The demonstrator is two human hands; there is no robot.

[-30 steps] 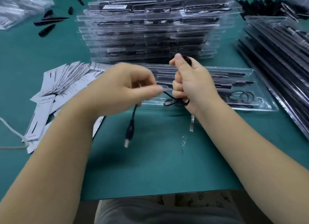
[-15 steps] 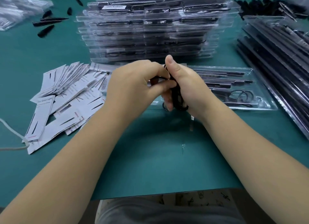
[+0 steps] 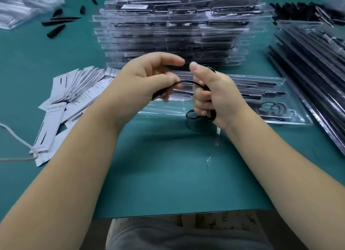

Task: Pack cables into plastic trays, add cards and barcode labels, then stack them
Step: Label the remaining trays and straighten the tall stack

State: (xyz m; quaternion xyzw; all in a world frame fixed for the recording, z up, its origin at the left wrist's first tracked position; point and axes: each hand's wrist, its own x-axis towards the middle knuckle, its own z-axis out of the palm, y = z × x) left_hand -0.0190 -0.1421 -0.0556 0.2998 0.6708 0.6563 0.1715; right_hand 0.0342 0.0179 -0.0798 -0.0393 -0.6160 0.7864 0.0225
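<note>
Now both hands gripping black cable (image 3: pixel 187 82), taut span running left-right, coil upright in right hand (image 3: pixel 211 96)

Only one text can be partly read: a white card (image 3: pixel 49 127) at the near edge of the card pile on the left bears a line of grey print that seems to read "Your Grow Light". A white label (image 3: pixel 134 6) on the topmost tray of the stack (image 3: pixel 179 33) carries print too blurred to read.
</note>
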